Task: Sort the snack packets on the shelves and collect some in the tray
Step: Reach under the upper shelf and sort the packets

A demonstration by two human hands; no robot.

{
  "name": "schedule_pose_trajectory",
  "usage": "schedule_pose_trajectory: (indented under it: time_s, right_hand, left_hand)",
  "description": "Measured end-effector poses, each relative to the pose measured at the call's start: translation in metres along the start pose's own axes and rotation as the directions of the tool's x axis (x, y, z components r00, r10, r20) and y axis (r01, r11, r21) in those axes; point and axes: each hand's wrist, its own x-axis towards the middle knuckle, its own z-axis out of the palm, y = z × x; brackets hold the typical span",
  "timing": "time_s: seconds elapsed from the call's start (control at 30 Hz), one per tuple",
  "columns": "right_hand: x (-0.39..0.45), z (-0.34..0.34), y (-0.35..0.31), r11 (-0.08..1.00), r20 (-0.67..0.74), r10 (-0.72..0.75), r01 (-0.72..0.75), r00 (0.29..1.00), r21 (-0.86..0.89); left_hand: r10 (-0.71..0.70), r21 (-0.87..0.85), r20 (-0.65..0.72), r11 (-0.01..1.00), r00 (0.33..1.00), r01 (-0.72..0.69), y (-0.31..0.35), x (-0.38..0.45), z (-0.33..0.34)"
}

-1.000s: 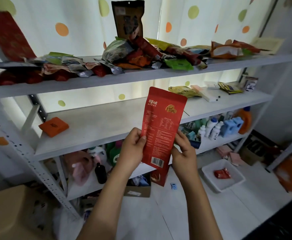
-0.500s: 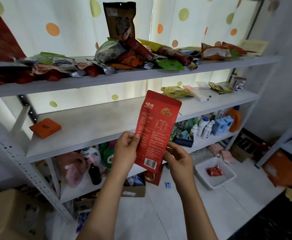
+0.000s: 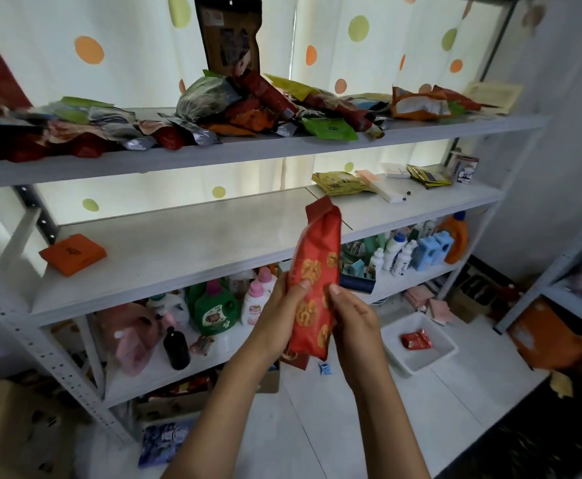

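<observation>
Both of your hands hold the tall red foil snack pouch printed with orange walnut pictures (image 3: pixel 315 288), upright and leaning slightly right, in front of the edge of the middle white shelf (image 3: pixel 179 250). Your left hand (image 3: pixel 284 311) wraps its grip round the pouch's left edge, thumb pressed on the front face. Your right hand (image 3: pixel 353 314) pinches the right edge, its thumb tip on the front beside the left thumb.

Half a second ago the pouch showed you its back, with the text panel and barcode; now it is turned so the patterned front faces you, narrowed and almost edge-on at the top. Your hands have come closer together and sit lower on the pouch. Both forearms rise from the bottom of the view, the right wrist bent inward.

Right of your hands, on the floor, the white rectangular plastic tray (image 3: pixel 434 357) holds one small red packet (image 3: pixel 416 339). On the top shelf (image 3: pixel 282 150) lies a loose heap of mixed snack packets (image 3: pixel 248 108), with a dark brown stand-up pouch (image 3: pixel 229 36) behind it. The middle shelf carries a flat orange box (image 3: pixel 72 254) at the left and a yellow packet (image 3: pixel 339 183) at the far right. Bottles of detergent (image 3: pixel 213 302) crowd the lower shelf.
</observation>
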Motion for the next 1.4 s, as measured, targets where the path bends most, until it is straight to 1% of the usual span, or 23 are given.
schedule_pose_trajectory:
  time_s: [0.03, 0.1, 0.13, 0.23, 0.33, 0.4, 0.47, 0.53, 0.57, 0.63, 0.73, 0.8, 0.87, 0.9, 1.0, 1.17, 1.3, 1.4]
  right_hand:
    - [-0.001, 0.0, -0.002, 1.0, -0.002, 0.016, -0.016, 1.0, -0.01]
    - [0.0, -0.004, -0.001, 0.995, -0.038, 0.001, -0.005, 0.999, -0.102]
    - [0.002, -0.006, 0.002, 0.991, -0.047, -0.005, -0.001, 0.999, -0.133]
    - [0.005, -0.009, 0.009, 0.989, -0.084, 0.038, -0.049, 0.996, -0.137]
    - [0.006, -0.019, 0.007, 0.989, -0.039, 0.078, -0.082, 0.996, -0.121]
    - [0.006, -0.026, 0.003, 0.984, -0.032, 0.08, -0.084, 0.996, -0.159]
    - [0.006, -0.03, 0.003, 0.985, -0.056, 0.067, -0.075, 0.996, -0.155]
    - [0.007, -0.032, 0.005, 0.995, -0.052, 0.071, -0.075, 0.996, -0.07]
    - [0.007, -0.032, 0.006, 0.996, -0.047, 0.076, -0.077, 0.996, -0.033]
    - [0.008, -0.033, 0.006, 0.997, -0.054, 0.071, -0.072, 0.996, -0.024]
    - [0.01, -0.037, 0.008, 0.997, -0.14, 0.039, -0.048, 0.989, -0.063]
    - [0.013, -0.038, 0.009, 0.994, -0.231, 0.004, -0.029, 0.973, -0.104]
    - [0.017, -0.038, 0.008, 0.992, -0.283, -0.032, -0.004, 0.959, -0.127]
    - [0.02, -0.037, 0.007, 0.992, -0.295, -0.046, 0.008, 0.954, -0.128]
    - [0.025, -0.036, 0.002, 0.985, -0.319, -0.084, 0.032, 0.944, -0.167]
    - [0.029, -0.035, 0.001, 0.982, -0.313, -0.078, 0.02, 0.947, -0.187]
    - [0.038, -0.024, 0.005, 0.989, -0.29, -0.042, -0.003, 0.956, -0.151]
    - [0.051, -0.009, -0.002, 0.995, -0.258, -0.022, -0.005, 0.966, -0.101]
  left_hand:
    - [-0.028, -0.082, 0.006, 0.996, 1.0, 0.028, 0.0, -0.001, 0.001]
    - [-0.088, -0.267, 0.026, 0.959, 0.996, 0.092, 0.0, -0.003, 0.004]
    - [-0.102, -0.309, 0.016, 0.946, 0.995, 0.102, -0.002, -0.004, 0.005]
    - [-0.096, -0.257, -0.088, 0.964, 0.992, 0.07, -0.01, -0.002, 0.01]
    - [-0.049, -0.1, -0.15, 0.994, 0.987, 0.034, -0.012, -0.001, 0.008]
    - [0.009, -0.021, -0.182, 1.0, 0.983, -0.013, -0.009, 0.002, 0.003]
    - [0.066, 0.021, -0.205, 0.998, 0.977, -0.063, -0.006, 0.005, 0.001]
    - [0.095, 0.051, -0.224, 0.995, 0.97, -0.086, -0.005, 0.007, 0.004]
    - [0.096, 0.048, -0.24, 0.995, 0.966, -0.087, -0.007, 0.009, 0.006]
    - [0.081, 0.027, -0.294, 0.997, 0.952, -0.077, -0.012, 0.011, 0.008]
    - [0.064, -0.016, -0.374, 0.997, 0.925, -0.076, -0.02, 0.018, 0.007]
    - [0.097, 0.052, -0.396, 0.995, 0.913, -0.083, -0.024, 0.022, 0.006]
    - [0.114, 0.114, -0.366, 0.991, 0.924, -0.077, -0.026, 0.023, 0.006]
    - [0.104, 0.113, -0.331, 0.991, 0.938, -0.07, -0.026, 0.023, 0.007]
    - [0.053, 0.058, -0.233, 0.998, 0.971, -0.04, -0.018, 0.019, 0.006]
    - [0.081, -0.009, -0.105, 0.997, 0.991, -0.082, -0.014, 0.02, -0.006]
    - [0.073, -0.033, -0.121, 0.996, 0.99, -0.078, -0.015, 0.027, -0.017]
    - [0.076, -0.027, -0.143, 0.996, 0.987, -0.08, 0.001, 0.043, -0.026]
